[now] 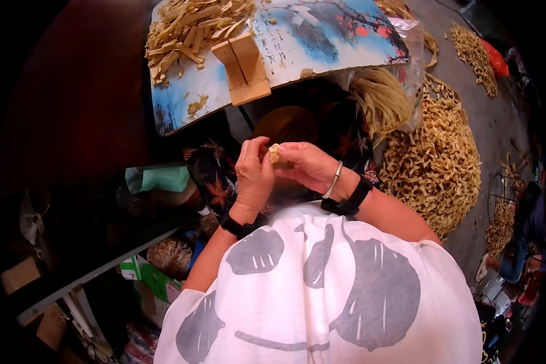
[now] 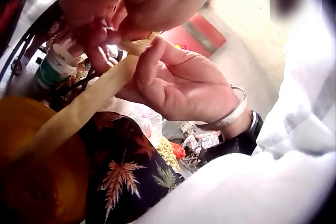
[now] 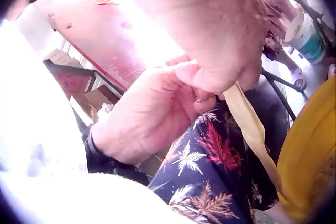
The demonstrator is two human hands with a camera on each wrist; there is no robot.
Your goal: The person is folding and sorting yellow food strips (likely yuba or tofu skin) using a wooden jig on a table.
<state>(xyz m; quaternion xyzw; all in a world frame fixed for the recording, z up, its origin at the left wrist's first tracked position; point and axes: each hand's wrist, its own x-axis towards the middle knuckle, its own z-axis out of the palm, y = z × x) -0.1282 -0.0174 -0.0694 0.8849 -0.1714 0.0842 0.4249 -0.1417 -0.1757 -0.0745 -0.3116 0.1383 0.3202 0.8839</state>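
Note:
Above the lap, the left hand (image 1: 253, 173) and right hand (image 1: 312, 167) meet fingertip to fingertip. Between them they pinch a pale yellow flat strip (image 1: 274, 153), folded small in the head view. A long tail of this strip (image 2: 89, 100) hangs from the fingers toward a yellow-brown round basin (image 2: 42, 182) in the left wrist view. The right wrist view shows the right hand (image 3: 205, 29) over the left hand (image 3: 152, 113), the strip (image 3: 247, 116) trailing down from the fingers. Curled fingers hide part of the strip where it is gripped.
A painted table (image 1: 285, 45) ahead bears a heap of yellow strips (image 1: 194, 27) and a wooden V-shaped stand (image 1: 242, 70). Long strips (image 1: 379, 100) hang off its right side. A large pile of knotted pieces (image 1: 434, 164) lies right. Dark leaf-print cloth (image 3: 210, 150) covers the lap.

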